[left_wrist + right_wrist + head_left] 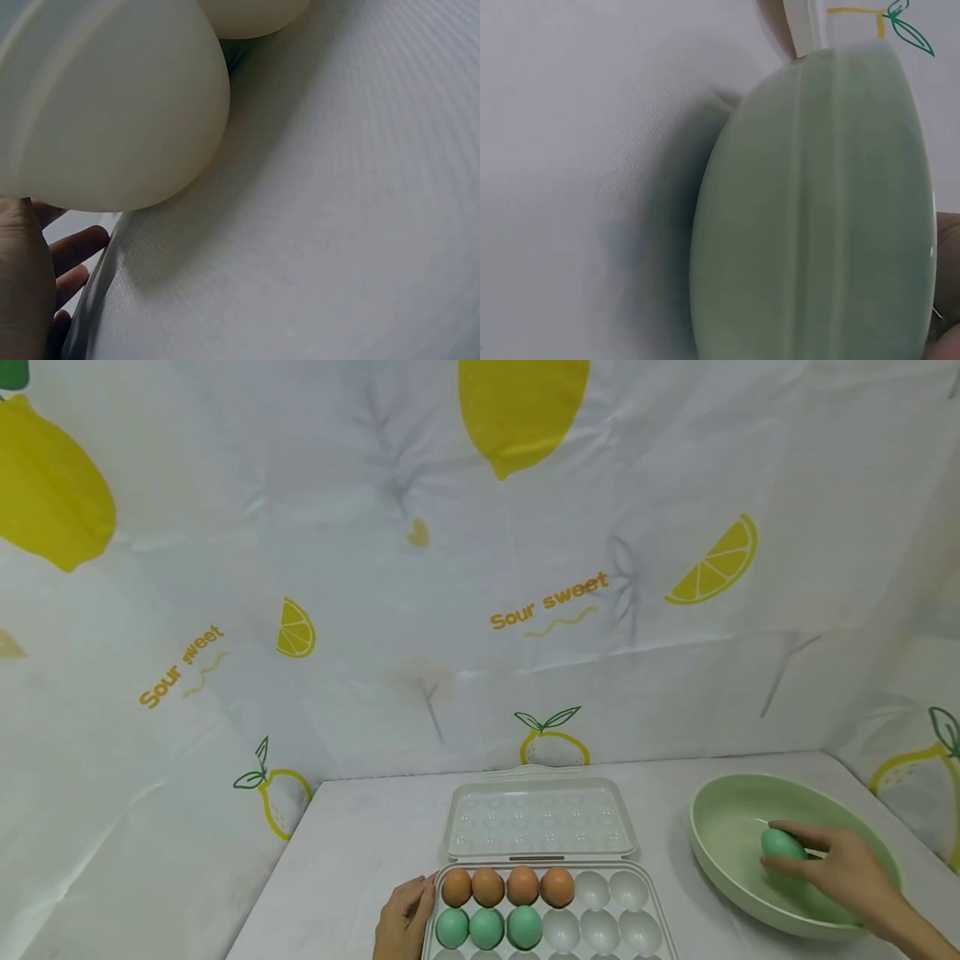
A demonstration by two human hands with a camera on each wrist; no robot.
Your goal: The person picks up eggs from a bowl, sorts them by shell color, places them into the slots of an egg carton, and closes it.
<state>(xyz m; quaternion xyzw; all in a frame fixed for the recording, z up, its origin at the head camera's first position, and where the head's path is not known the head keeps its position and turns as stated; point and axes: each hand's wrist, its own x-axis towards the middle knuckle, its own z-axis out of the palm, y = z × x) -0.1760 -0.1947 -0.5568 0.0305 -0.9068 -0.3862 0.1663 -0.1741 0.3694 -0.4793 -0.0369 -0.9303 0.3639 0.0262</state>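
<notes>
My right hand (851,868) pinches a green egg (782,845) between thumb and fingers, inside the wide green bowl (738,893). In the right wrist view the outer wall of this bowl (802,217) hides the egg and most of the hand. On the left, my left hand (405,920) holds the left edge of an open egg tray (656,893); in the left wrist view its fingers (81,249) show beside the tray's rounded cups (135,112). Several brown eggs (522,886) fill part of the tray's back row. Three green eggs (487,928) sit in the row before it.
The tray's clear lid (540,818) lies folded back behind it. A white cloth covers the table (337,852), and a lemon-printed curtain (360,710) hangs behind and at both sides. The tray's front rows run out of the head view.
</notes>
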